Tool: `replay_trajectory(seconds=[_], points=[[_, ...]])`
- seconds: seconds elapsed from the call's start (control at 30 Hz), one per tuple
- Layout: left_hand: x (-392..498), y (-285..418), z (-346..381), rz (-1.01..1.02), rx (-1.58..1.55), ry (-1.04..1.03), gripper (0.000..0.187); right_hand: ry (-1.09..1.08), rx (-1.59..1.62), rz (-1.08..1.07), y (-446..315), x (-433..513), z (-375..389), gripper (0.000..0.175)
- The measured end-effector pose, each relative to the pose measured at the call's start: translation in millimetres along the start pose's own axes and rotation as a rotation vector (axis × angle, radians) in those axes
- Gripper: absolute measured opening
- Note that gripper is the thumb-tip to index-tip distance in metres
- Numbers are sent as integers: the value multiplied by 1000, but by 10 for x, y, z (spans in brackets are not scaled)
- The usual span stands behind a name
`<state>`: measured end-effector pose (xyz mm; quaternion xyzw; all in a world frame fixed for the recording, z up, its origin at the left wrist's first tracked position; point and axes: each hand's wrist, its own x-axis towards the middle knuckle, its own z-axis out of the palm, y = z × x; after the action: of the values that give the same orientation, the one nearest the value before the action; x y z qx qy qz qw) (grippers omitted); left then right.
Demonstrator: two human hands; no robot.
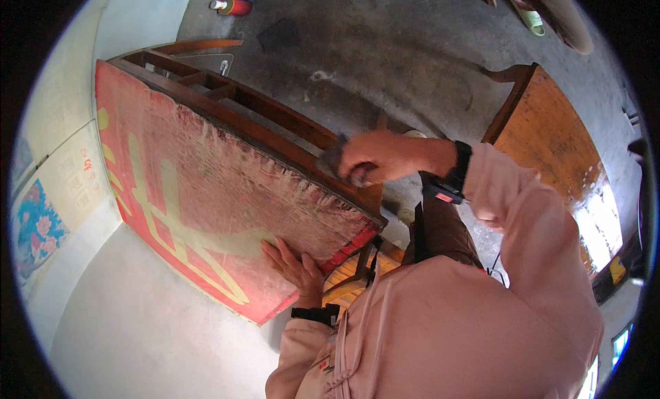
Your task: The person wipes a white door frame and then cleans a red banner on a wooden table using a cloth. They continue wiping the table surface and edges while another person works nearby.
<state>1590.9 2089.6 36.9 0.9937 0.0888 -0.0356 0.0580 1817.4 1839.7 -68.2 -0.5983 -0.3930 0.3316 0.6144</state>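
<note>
A table with a worn red covering and pale yellow painted strokes stretches from the wall towards me. Its covering is scuffed and frayed along the edge facing the room. My left hand lies palm down on its near end, fingers spread, holding nothing. Over the long edge, my right hand grips a dark grey pad or folded cloth; motion blur hides its exact kind. Below that edge shows the table's brown wooden frame with open compartments.
A slatted wooden chair stands close by my body. To the right is a brown wooden table with a worn top. A red bottle lies on the concrete floor. Another person's slippered foot is at top right. A wall borders the left.
</note>
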Motion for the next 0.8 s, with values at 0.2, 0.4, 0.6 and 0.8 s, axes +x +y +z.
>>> replay_trajectory(seconds=[0.2,0.4,0.6,0.8], points=[[19,22,-18,-10,-9,-17,61,-55,212,95,38,121,26,33],[11,5,-13,-16,-17,-18,60,179,-7,-142,192,1413,-235,24],[0,-1,-6,-20,-17,-16,60,406,-99,-285,215,2812,-565,31],[7,17,-18,-23,-17,-7,59,524,-73,-208,131,3657,-818,36]])
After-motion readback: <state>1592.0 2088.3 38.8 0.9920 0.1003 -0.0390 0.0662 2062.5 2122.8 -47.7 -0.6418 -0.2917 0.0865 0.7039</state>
